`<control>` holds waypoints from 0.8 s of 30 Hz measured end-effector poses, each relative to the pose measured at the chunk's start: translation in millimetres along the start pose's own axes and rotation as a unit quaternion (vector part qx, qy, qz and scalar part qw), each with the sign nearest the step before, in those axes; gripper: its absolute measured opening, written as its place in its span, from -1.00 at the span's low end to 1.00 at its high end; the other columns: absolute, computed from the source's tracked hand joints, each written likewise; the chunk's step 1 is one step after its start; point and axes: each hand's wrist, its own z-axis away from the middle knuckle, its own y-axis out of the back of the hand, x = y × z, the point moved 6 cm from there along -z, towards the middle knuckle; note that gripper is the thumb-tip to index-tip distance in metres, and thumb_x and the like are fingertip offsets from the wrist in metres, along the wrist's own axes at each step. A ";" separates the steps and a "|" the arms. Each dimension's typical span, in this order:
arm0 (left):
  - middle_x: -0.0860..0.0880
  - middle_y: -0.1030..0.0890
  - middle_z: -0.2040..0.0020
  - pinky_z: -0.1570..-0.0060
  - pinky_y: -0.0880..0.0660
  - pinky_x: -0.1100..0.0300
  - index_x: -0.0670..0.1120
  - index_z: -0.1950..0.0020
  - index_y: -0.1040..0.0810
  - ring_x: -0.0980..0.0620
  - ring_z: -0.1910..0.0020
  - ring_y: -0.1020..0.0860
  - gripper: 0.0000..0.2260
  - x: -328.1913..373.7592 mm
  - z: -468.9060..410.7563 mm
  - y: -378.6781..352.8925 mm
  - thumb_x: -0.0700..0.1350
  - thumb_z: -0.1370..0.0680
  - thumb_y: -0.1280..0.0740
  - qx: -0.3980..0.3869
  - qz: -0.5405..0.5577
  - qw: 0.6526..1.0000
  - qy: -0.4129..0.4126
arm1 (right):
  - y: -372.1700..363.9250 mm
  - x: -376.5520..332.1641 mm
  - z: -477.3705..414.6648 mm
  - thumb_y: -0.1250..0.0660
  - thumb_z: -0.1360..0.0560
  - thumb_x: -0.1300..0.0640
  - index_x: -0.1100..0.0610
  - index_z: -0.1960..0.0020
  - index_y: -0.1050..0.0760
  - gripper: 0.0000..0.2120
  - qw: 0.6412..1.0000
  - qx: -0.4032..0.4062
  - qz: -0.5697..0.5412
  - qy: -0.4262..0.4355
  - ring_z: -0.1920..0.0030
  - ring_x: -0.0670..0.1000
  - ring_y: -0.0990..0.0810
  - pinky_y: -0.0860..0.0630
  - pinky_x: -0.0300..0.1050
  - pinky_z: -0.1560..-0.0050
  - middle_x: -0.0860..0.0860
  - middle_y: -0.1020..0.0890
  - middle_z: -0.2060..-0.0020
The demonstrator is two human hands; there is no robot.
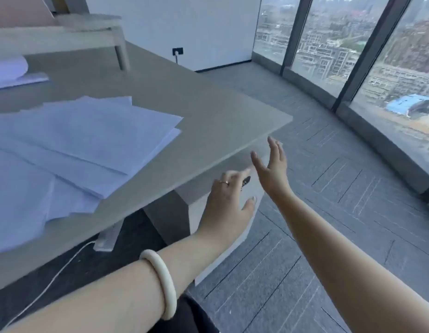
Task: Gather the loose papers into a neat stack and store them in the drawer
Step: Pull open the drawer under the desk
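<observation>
Reaching low at the right end of the grey rectangular desk (208,111), both bare arms stretch toward the pale grey drawer cabinet (196,207) under the desktop. The left hand (226,205) is against the cabinet front, thumb spread wide. Its blurred fingers (235,175) are at a small dark fitting (246,181) near the cabinet's top edge; cannot tell whether they pinch it or only touch. A thin ring (224,182) is on one finger and a cream round bangle (160,282) on that forearm. The right hand (272,169) hangs just right of it, fingers straight and apart, holding nothing, just below the desk's near right corner.

The loose white paper sheets (88,145) lie fanned and overlapping on the desk's left part, ungathered, well apart from both hands. A second white paper pile (9,70) sits farther back on the left, its top sheet curled. A white cable (52,280) runs across the dark floor under the desk. Grey carpet tiles (329,212) cover the right side. Tall windows (329,44) fill the far right, and a black wall socket (177,51) is on the far white wall.
</observation>
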 end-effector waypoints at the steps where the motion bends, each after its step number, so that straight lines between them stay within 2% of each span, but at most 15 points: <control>1: -0.02 -0.32 -0.40 -0.32 -0.17 0.25 -0.02 -0.47 -0.24 -0.02 -0.37 -0.27 -0.51 -3.7 14.8 -2.0 -0.07 -0.55 -0.26 -0.017 -0.005 0.999 0.043 | -2.8 10.4 10.3 -0.20 -0.59 -0.06 0.09 -0.55 -0.08 -0.39 0.999 -0.029 0.004 -0.027 -0.56 0.08 0.01 0.03 0.02 -0.51 0.09 -0.08 -0.56; 4: -0.08 -0.23 -0.44 -0.41 -0.17 0.10 -0.05 -0.49 -0.19 -0.08 -0.41 -0.18 -0.46 -28.2 36.5 2.0 -0.07 -0.54 -0.28 0.024 -0.010 0.989 0.146 | -6.0 39.0 26.6 -0.21 -0.58 -0.10 0.11 -0.56 -0.05 -0.34 0.991 -0.097 0.024 -0.083 -0.54 0.11 -0.07 -0.06 0.07 -0.51 0.14 -0.14 -0.53; 7: -0.13 -0.15 -0.49 -0.41 -0.19 0.02 -0.08 -0.51 -0.16 -0.12 -0.45 -0.16 -0.41 -47.3 40.3 16.0 -0.09 -0.53 -0.31 0.105 0.015 0.963 0.248 | -2.1 55.4 18.8 -0.23 -0.56 -0.13 0.13 -0.55 -0.06 -0.31 0.988 -0.103 0.021 -0.114 -0.53 0.14 -0.12 -0.12 0.10 -0.50 0.17 -0.16 -0.52; 9: -0.12 -0.09 -0.52 -0.42 -0.20 0.01 -0.08 -0.52 -0.12 -0.14 -0.47 -0.12 -0.38 -53.8 43.0 22.2 -0.11 -0.53 -0.31 0.139 0.021 0.949 0.283 | -1.6 55.4 8.1 -0.24 -0.55 -0.14 0.13 -0.56 -0.05 -0.29 0.986 -0.109 0.020 -0.122 -0.52 0.15 -0.14 -0.13 0.11 -0.49 0.17 -0.14 -0.52; 12: -0.11 -0.02 -0.54 -0.41 -0.14 0.05 -0.08 -0.54 -0.06 -0.14 -0.50 -0.03 -0.35 -62.4 39.6 21.9 -0.16 -0.53 -0.31 0.162 0.058 0.937 0.303 | 0.9 53.7 -11.4 -0.26 -0.54 -0.13 0.16 -0.56 -0.01 -0.25 0.987 -0.082 -0.023 -0.134 -0.53 0.14 -0.14 -0.13 0.09 -0.48 0.15 -0.12 -0.54; 15: -0.13 0.01 -0.54 -0.45 -0.12 0.04 -0.08 -0.54 -0.04 -0.16 -0.50 -0.02 -0.32 -68.1 27.3 17.2 -0.17 -0.51 -0.32 0.179 0.080 0.929 0.313 | 1.0 57.3 -37.5 -0.26 -0.53 -0.15 0.17 -0.57 0.05 -0.20 0.982 -0.064 -0.086 -0.158 -0.54 0.13 -0.13 -0.13 0.09 -0.50 0.12 -0.10 -0.55; 17: -0.13 0.03 -0.55 -0.36 0.01 0.22 -0.10 -0.53 -0.03 -0.13 -0.52 0.01 -0.32 -64.2 22.9 9.3 -0.17 -0.51 -0.32 0.173 0.059 0.935 0.303 | -0.6 65.5 -53.0 -0.26 -0.54 -0.15 0.18 -0.56 0.07 -0.20 0.976 -0.054 -0.106 -0.182 -0.53 0.14 -0.16 -0.15 0.10 -0.49 0.12 -0.12 -0.55; 18: -0.13 0.04 -0.56 -0.30 0.05 0.27 -0.12 -0.53 -0.03 -0.10 -0.53 0.03 -0.32 -62.0 21.3 6.5 -0.17 -0.51 -0.31 0.171 0.043 0.939 0.296 | -0.5 68.2 -59.1 -0.26 -0.54 -0.14 0.18 -0.56 0.06 -0.20 0.973 -0.051 -0.115 -0.191 -0.52 0.14 -0.18 -0.16 0.09 -0.48 0.12 -0.15 -0.54; 20: -0.13 0.03 -0.55 -0.32 0.00 0.23 -0.11 -0.53 -0.02 -0.10 -0.52 0.04 -0.32 -61.9 17.0 4.5 -0.17 -0.51 -0.31 0.173 0.036 0.937 0.302 | -0.3 73.9 -69.7 -0.32 -0.51 -0.11 0.17 -0.54 -0.03 -0.22 0.969 -0.046 -0.132 -0.206 -0.48 0.12 -0.25 -0.20 0.04 -0.44 0.10 -0.25 -0.49; 21: -0.13 0.03 -0.55 -0.36 -0.07 0.17 -0.09 -0.53 -0.03 -0.11 -0.52 0.03 -0.32 -63.1 14.5 5.0 -0.17 -0.51 -0.31 0.175 0.044 0.931 0.317 | -0.5 76.4 -73.7 -0.36 -0.48 -0.11 0.14 -0.49 -0.13 -0.27 0.965 -0.044 -0.148 -0.213 -0.42 0.10 -0.31 -0.25 0.01 -0.39 0.08 -0.33 -0.41; 22: -0.14 0.03 -0.55 -0.37 -0.14 0.11 -0.07 -0.54 -0.03 -0.12 -0.51 0.02 -0.33 -64.2 12.6 5.4 -0.16 -0.51 -0.30 0.178 0.051 0.926 0.329 | -1.2 79.4 -76.7 -0.41 -0.42 -0.12 0.06 -0.35 -0.25 -0.39 0.961 -0.045 -0.161 -0.222 -0.30 0.06 -0.36 -0.32 -0.03 -0.27 0.03 -0.41 -0.26; 23: -0.14 0.03 -0.55 -0.38 -0.18 0.07 -0.06 -0.54 -0.03 -0.13 -0.51 0.02 -0.33 -64.6 11.3 5.4 -0.16 -0.51 -0.30 0.179 0.053 0.923 0.336 | -1.6 81.9 -78.9 -0.44 -0.37 -0.12 -0.05 -0.13 -0.30 -0.55 0.959 -0.045 -0.167 -0.226 -0.17 0.03 -0.36 -0.36 -0.11 -0.10 -0.04 -0.42 -0.07; 24: -0.14 0.03 -0.55 -0.37 -0.20 0.04 -0.05 -0.53 -0.03 -0.13 -0.51 0.02 -0.34 -64.8 10.6 4.9 -0.16 -0.51 -0.29 0.179 0.048 0.921 0.342 | -1.5 85.7 -81.7 -0.45 -0.32 -0.14 -0.14 0.06 -0.25 -0.60 0.959 -0.044 -0.165 -0.227 -0.08 0.01 -0.33 -0.33 -0.18 0.05 -0.10 -0.38 0.10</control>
